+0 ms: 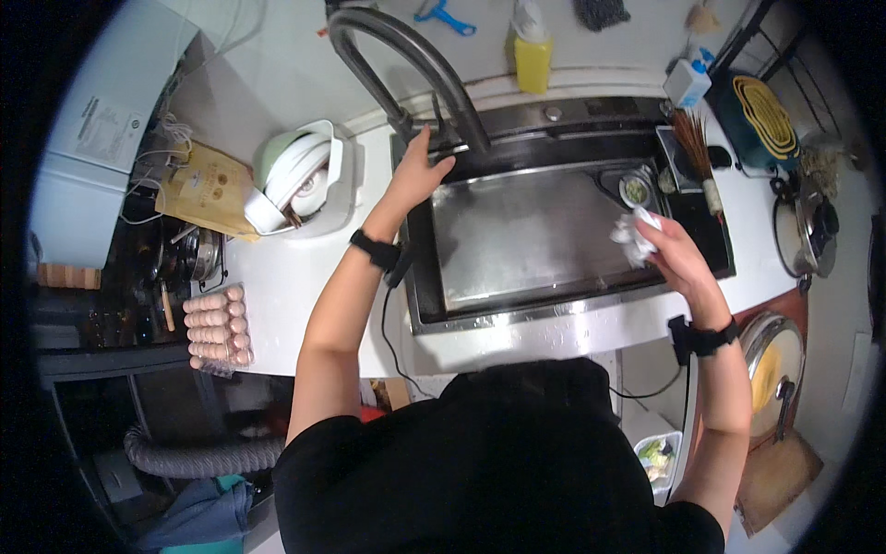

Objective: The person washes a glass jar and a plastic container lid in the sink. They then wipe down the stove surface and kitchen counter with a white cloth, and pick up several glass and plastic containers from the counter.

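Note:
My left hand (417,166) reaches to the base of the dark gooseneck faucet (415,48), its fingertips at the lever; whether they press on it I cannot tell. My right hand (675,253) holds a crumpled white cloth or tissue (634,237) over the right part of the stainless-steel sink (526,235). Just behind the cloth sits a drain strainer (634,190) with greenish scraps in it. No water stream is visible under the spout.
Left of the sink are a white dish tub (339,187) with bowls and an egg carton (219,329). A whisk brush (695,152), a lidded pot (796,228) and stacked yellow baskets (765,118) stand right. Behind is a yellow container (533,66). Wristband cables hang near the counter edge.

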A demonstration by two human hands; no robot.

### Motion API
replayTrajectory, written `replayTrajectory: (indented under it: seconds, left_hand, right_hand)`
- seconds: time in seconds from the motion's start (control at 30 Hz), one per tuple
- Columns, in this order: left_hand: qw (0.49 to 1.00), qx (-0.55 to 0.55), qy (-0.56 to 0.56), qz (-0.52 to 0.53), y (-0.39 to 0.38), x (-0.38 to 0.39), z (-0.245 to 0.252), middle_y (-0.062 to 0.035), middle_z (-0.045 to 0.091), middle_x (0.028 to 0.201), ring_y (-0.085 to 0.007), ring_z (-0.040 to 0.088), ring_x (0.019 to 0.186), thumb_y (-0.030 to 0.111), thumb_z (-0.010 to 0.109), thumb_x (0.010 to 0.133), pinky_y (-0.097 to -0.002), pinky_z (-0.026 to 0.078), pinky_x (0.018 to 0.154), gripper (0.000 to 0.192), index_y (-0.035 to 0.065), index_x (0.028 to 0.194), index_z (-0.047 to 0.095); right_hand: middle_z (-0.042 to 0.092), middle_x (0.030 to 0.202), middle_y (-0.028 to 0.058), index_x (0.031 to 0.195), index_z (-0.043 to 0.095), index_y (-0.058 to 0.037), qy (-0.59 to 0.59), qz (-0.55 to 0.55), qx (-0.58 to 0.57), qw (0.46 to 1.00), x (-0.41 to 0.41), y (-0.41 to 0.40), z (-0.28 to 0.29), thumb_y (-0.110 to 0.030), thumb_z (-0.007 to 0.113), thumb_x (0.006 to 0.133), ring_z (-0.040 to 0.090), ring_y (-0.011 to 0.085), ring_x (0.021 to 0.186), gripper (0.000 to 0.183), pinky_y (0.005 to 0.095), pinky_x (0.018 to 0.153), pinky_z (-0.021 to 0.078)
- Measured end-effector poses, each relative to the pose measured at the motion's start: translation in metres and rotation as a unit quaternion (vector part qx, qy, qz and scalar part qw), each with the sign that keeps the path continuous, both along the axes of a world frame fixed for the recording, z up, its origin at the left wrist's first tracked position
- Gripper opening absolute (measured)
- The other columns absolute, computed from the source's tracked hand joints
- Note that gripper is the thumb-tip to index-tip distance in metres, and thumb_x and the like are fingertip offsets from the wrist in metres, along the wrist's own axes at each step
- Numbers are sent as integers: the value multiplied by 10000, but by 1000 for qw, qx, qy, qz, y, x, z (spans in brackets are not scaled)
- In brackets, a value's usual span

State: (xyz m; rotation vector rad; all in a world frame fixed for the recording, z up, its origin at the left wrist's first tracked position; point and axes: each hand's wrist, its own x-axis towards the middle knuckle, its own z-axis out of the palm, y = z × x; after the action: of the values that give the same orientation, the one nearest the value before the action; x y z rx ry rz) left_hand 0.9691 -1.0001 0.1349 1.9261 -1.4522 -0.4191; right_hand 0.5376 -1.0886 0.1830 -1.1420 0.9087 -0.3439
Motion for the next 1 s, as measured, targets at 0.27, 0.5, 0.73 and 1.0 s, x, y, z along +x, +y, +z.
replayTrajectory:
  seconds: [0.27,0.5,0.73,1.0]
  left_hand:
    - [996,37,69,45,-104,76,-71,-328,323,1484,-396,344,1392,323,680,822,-362,290,1149,919,-62,1494,185]
    - [993,8,99,-60,-100,17,-56,-305,307,1495,-408,308,1399,178,650,799,-380,300,1149,828,-52,1479,237]
    - [939,6,-332,-89,-65,10,-21,-183,345,1507,-319,280,1427,65,622,741,-463,232,1173,644,-39,1355,455]
    - [783,189,-579,-128,-61,7,9,-70,481,1458,-202,310,1428,205,438,896,-443,125,1201,504,18,1355,531]
  right_hand:
    - [644,1069,182,1109,561,-56,-266,31,348,898,189,7,-52,-586,404,975,625,458,1046,568,580,891,526]
    - [633,1071,229,1165,522,26,-258,-59,345,900,236,-7,-77,-377,365,1029,643,413,1038,453,499,895,564]
    - [632,993,146,1135,526,-22,-302,-124,352,877,255,-16,-100,-146,428,1004,648,257,812,205,323,651,570]
    - [567,727,71,1003,565,-10,-250,-129,230,932,247,1,-87,-120,578,935,487,133,491,130,261,392,359]
